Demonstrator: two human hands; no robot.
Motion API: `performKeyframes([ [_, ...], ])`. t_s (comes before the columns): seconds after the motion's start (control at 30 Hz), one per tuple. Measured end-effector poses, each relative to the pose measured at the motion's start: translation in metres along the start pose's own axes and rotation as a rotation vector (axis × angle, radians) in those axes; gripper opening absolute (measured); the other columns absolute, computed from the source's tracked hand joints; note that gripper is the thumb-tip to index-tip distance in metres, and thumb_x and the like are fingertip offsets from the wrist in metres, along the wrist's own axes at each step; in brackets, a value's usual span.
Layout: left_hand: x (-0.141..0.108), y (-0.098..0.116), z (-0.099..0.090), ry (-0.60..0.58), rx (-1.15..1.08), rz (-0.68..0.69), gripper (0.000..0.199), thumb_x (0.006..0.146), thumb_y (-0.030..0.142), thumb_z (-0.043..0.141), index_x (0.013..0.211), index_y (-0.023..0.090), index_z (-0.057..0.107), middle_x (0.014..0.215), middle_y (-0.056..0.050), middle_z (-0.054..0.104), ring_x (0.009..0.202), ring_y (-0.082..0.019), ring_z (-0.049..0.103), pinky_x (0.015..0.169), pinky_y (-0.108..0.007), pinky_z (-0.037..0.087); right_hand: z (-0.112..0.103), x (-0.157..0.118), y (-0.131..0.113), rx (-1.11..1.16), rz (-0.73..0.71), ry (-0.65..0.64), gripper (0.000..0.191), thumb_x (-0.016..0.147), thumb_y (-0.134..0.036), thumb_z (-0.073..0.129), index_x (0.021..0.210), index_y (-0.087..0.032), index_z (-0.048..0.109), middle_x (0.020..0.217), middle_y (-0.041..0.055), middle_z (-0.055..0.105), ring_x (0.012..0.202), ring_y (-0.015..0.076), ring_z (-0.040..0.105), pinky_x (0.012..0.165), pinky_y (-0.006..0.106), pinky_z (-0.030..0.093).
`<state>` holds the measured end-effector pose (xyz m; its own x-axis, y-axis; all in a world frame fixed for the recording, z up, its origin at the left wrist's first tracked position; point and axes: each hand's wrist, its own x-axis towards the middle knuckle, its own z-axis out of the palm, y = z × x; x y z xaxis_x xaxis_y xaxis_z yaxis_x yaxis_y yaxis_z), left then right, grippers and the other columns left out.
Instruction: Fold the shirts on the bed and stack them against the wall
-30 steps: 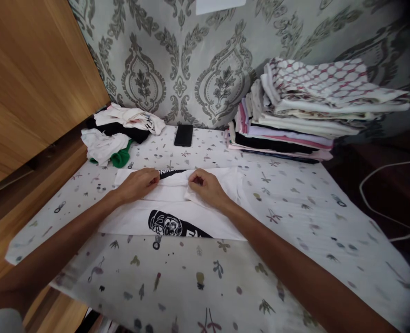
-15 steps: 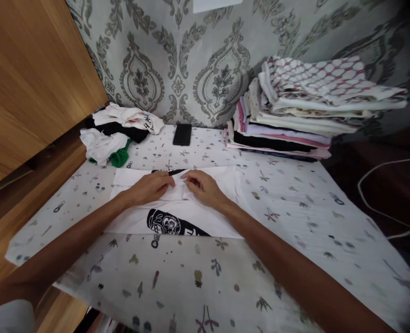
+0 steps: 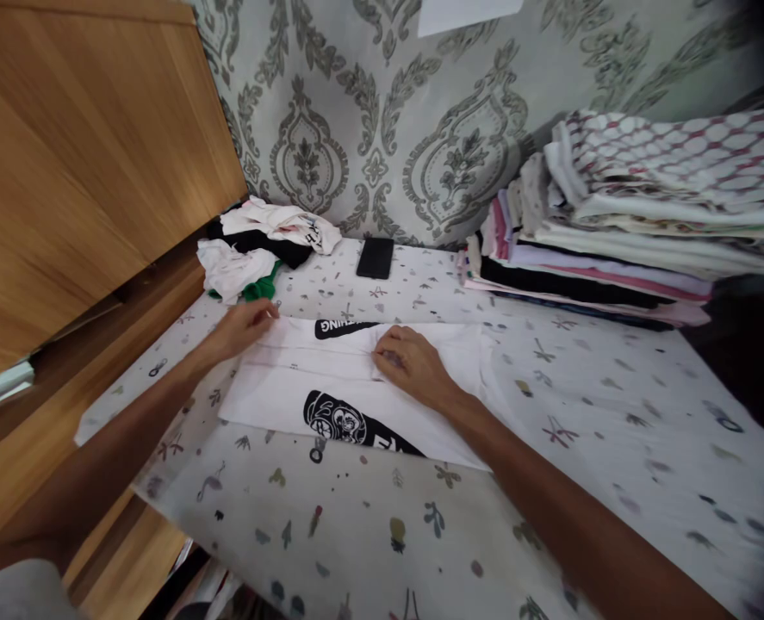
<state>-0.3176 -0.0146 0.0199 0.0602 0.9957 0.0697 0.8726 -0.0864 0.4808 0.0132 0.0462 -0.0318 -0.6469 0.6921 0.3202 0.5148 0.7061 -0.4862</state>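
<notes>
A white T-shirt (image 3: 265, 398) with black printed graphics lies partly folded on a patterned sheet. At its far left corner, my left hand (image 3: 245, 329) pinches the edge of the cloth between thumb and fingers. My right hand (image 3: 411, 363) rests on the middle of the shirt, its curled fingers closed on a fold; the cloth inside the grip is mostly hidden. Between the two hands runs a straight crease. A black print with white lettering shows along the far edge, and a larger black graphic shows on the near half.
A black phone (image 3: 375, 258) lies beyond the shirt. At the back left sits a loose heap of clothes (image 3: 271, 232), near a wooden cabinet (image 3: 97, 129). A tall stack of folded cloths (image 3: 614, 232) stands at the back right, against the patterned curtain (image 3: 369, 120).
My left hand has moved left from the shirt's middle to its far left corner. My right hand stays near the middle on the fold. The view has turned left.
</notes>
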Motion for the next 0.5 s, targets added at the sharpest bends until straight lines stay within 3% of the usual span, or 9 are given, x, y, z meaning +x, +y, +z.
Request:
performKeyframes([
  [0.13,-0.012,-0.015,-0.016,0.032,0.007,-0.058,0.026,0.082,0.040,0.053,0.095,0.019,0.062,0.078,-0.001,0.060,0.070,-0.017,0.055,0.061,-0.027,0.040,0.002,0.000,0.000,-0.007,0.012,0.025,0.011,0.086,-0.022,0.057,0.075,-0.022,0.059,0.087,0.0055,0.062,0.086,0.0229,0.056,0.079,0.036,0.044],
  [0.27,-0.031,-0.010,-0.008,-0.032,0.172,-0.061,0.030,0.081,0.037,0.054,0.107,0.023,0.061,0.100,-0.004,0.062,0.085,-0.020,0.059,0.073,-0.031,0.045,0.003,-0.001,0.000,-0.028,0.029,0.035,0.003,0.085,-0.021,0.057,0.082,-0.022,0.060,0.084,0.0043,0.062,0.083,0.0218,0.056,0.076,0.033,0.043],
  [0.33,-0.037,-0.005,-0.002,-0.019,0.210,-0.086,0.031,0.082,0.031,0.051,0.111,0.023,0.058,0.104,-0.004,0.061,0.088,-0.020,0.060,0.077,-0.033,0.045,0.001,-0.001,-0.001,-0.057,0.030,0.020,0.011,0.085,-0.020,0.058,0.095,-0.021,0.063,0.088,0.0049,0.064,0.084,0.0225,0.056,0.076,0.034,0.044],
  [0.4,-0.040,-0.003,0.001,0.023,0.202,-0.153,0.035,0.083,0.030,0.050,0.117,0.024,0.054,0.104,-0.003,0.061,0.086,-0.020,0.060,0.075,-0.033,0.044,-0.002,0.001,-0.006,-0.125,0.015,-0.011,0.019,0.085,-0.019,0.059,0.103,-0.020,0.065,0.094,0.0071,0.066,0.090,0.0245,0.057,0.080,0.037,0.045],
  [0.5,-0.040,-0.001,0.004,0.058,0.168,-0.308,0.040,0.084,0.041,0.055,0.120,0.025,0.050,0.099,-0.003,0.062,0.083,-0.021,0.060,0.069,-0.032,0.042,-0.003,0.016,-0.029,-0.241,-0.040,-0.080,0.015,0.087,-0.017,0.061,0.099,-0.018,0.070,0.101,0.0103,0.066,0.098,0.0268,0.057,0.087,0.041,0.044],
])
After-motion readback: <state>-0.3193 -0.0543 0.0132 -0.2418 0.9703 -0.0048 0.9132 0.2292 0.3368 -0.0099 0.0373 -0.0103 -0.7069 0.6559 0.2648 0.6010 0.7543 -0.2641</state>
